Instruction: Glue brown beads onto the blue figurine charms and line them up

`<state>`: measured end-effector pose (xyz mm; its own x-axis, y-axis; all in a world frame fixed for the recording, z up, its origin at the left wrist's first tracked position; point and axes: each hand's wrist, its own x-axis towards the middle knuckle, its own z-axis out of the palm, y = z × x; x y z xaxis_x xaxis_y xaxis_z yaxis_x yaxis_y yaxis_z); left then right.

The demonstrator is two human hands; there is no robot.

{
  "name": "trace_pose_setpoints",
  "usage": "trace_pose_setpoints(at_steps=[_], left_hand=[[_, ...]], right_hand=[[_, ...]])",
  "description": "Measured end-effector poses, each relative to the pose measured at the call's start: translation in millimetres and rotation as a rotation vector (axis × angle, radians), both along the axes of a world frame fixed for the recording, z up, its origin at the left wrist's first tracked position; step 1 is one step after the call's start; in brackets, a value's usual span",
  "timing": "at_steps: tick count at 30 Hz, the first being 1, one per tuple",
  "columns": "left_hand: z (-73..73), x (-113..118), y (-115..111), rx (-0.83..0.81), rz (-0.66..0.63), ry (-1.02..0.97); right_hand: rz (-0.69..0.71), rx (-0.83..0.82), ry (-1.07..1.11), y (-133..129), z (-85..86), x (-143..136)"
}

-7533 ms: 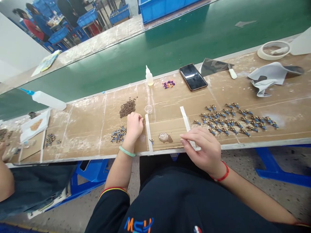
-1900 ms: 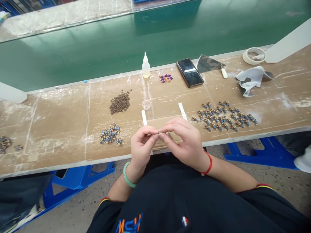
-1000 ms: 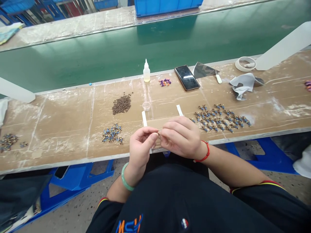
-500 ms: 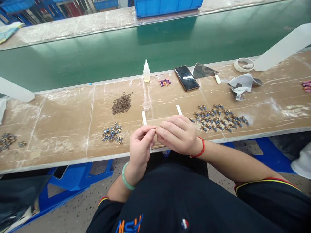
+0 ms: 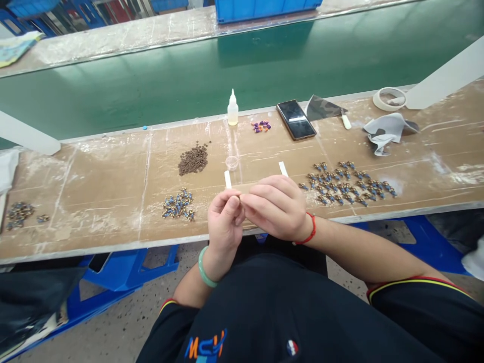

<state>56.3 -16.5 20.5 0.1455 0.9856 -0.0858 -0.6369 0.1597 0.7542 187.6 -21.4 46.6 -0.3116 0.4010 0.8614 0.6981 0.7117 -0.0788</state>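
My left hand and my right hand meet fingertip to fingertip above the table's front edge. Both are closed in a pinch, and whatever sits between the fingertips is too small and covered to name. Behind the hands lie two white strips, one the left strip and one the right strip. Left of my hands is a heap of small blue and gold pieces. To the right, similar blue and gold pieces are spread in rows. A pile of small brown discs lies farther back.
A dropper bottle stands at the table's back edge, with a small clear dish before it. Purple and orange pieces, a phone, a white-handled tool, a tape roll and crumpled grey cloth lie rightward.
The camera view has shifted slightly, so the table's contents sit a little farther right. My hands remain pinched together in nearly the same pose.
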Motion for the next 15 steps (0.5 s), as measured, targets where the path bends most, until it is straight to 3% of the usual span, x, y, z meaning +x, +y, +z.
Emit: trace_pose_setpoints(at_steps=[10, 15], left_hand=[[5.3, -11.7, -3.0, 0.090, -0.219, -0.071], [5.9, -13.6, -4.0, 0.073, -0.244, -0.126]], right_hand=[[0.087, -0.078, 0.143, -13.5, 13.1, -5.7], [0.186, -0.239, 0.127, -17.1, 30.5, -0.6]])
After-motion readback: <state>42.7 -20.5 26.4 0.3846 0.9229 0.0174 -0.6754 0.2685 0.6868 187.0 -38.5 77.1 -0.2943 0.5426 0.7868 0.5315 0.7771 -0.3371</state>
